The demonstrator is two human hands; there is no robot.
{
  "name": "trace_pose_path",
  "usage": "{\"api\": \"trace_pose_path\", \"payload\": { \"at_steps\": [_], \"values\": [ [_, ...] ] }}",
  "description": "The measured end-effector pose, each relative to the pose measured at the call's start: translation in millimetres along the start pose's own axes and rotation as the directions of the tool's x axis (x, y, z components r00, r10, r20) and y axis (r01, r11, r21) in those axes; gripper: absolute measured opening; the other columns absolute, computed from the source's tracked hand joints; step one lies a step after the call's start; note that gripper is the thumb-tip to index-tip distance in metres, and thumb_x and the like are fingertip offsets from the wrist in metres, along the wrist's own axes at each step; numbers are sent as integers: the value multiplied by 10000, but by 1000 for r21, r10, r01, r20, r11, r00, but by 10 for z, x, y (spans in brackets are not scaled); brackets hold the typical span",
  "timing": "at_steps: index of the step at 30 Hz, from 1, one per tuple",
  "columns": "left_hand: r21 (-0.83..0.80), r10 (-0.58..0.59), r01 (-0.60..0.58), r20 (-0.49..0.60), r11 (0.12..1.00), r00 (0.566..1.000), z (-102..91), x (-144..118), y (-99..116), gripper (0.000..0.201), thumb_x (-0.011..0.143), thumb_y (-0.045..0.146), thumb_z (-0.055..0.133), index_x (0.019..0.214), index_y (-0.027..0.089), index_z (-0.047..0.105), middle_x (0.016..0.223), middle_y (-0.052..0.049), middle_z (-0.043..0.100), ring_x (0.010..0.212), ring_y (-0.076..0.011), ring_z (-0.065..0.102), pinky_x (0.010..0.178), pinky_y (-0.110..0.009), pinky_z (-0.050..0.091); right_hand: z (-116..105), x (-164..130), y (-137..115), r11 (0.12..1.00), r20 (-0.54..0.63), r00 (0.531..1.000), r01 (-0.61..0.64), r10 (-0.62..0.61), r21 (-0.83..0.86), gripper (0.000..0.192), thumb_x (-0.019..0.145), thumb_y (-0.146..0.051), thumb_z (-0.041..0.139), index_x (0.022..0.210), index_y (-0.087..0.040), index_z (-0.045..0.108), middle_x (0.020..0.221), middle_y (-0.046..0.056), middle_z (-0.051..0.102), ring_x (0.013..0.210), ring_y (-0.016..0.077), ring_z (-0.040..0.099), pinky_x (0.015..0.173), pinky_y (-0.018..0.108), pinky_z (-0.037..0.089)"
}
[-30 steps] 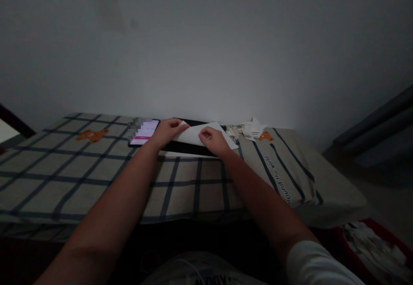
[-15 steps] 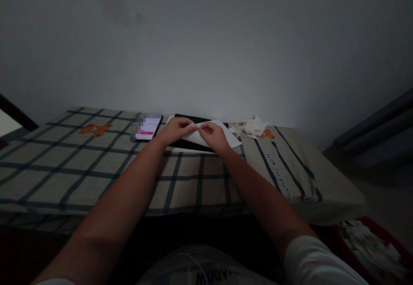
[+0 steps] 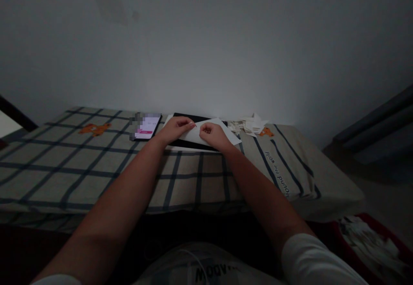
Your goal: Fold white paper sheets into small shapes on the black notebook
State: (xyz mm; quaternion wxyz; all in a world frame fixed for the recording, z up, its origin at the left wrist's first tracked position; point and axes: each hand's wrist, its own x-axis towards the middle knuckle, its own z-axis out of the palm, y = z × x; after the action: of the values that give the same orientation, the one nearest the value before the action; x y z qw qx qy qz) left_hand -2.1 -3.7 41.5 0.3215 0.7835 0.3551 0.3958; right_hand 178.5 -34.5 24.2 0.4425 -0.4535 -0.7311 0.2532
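A sheet of white paper (image 3: 221, 126) lies slanted over a flat black object (image 3: 190, 117), with more white paper (image 3: 180, 149) showing beneath that. My left hand (image 3: 177, 129) is at the sheet's left part, thumb and forefinger pinched together on it. Over the middle of the same sheet, my right hand (image 3: 215, 136) is closed, its fingers curled in against the thumb. What those right fingers hold, if anything, is too small to make out. A narrow gap separates the two hands' fingertips.
A lit tablet or phone (image 3: 146, 127) lies to the left, partly blurred out. Torn paper scraps (image 3: 251, 124) are heaped at the right. A checked cloth (image 3: 106, 156) covers the table against the wall (image 3: 206, 53). A red container (image 3: 371, 220) holding pale scraps stands low right.
My right hand has drawn slightly right, away from the left fingertips that it was touching, and its fingers have curled in more. My left hand has barely moved.
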Motion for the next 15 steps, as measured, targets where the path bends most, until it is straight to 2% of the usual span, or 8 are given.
{"api": "trace_pose_path", "payload": {
  "at_steps": [2,5,7,9,12,15],
  "values": [
    [-3,-19,19,-35,1000,999,-1,8,-22,329,720,468,571,725,146,638,727,-24,636,695,-155,550,612,-249,419,-6,1,6,1000,16,1000,-5,5,1,93,668,-245,500,643,-167,545,609,-32,512,586,104,462,569,223,351],
    [-8,-42,41,-143,999,989,-26,24,-83,318,744,455,538,753,150,629,730,-22,630,697,-161,550,612,-258,420,-29,-2,19,1000,23,999,-24,24,0,85,661,-238,497,645,-168,541,606,-33,508,578,104,459,555,221,345],
    [56,-10,21,-196,998,981,-51,31,-123,325,787,450,490,765,151,614,717,-23,612,689,-162,539,616,-269,419,-42,-5,33,999,26,999,-36,36,-3,81,657,-237,503,645,-167,543,600,-32,507,569,104,458,542,220,340],
    [216,88,-38,-227,976,970,-69,30,-140,325,832,427,437,773,155,603,739,-35,601,716,-170,530,653,-290,423,-42,-7,50,999,32,999,-42,42,-5,81,654,-236,513,650,-165,552,593,-31,510,562,104,459,532,218,338],
    [502,294,-137,-248,854,923,-65,1,-92,268,849,360,432,895,163,608,920,-79,610,886,-209,525,806,-354,409,-20,-8,65,999,19,999,-37,38,-29,82,656,-235,523,653,-165,566,591,-31,517,560,102,463,538,217,349],
    [672,408,-202,-163,713,898,-22,-45,13,259,813,317,502,1009,195,620,1105,-96,584,1060,-258,478,925,-440,334,3,-10,58,997,-17,1000,-24,23,-67,94,668,-245,531,654,-164,576,605,-27,534,574,103,470,561,221,364]
  ]
}}
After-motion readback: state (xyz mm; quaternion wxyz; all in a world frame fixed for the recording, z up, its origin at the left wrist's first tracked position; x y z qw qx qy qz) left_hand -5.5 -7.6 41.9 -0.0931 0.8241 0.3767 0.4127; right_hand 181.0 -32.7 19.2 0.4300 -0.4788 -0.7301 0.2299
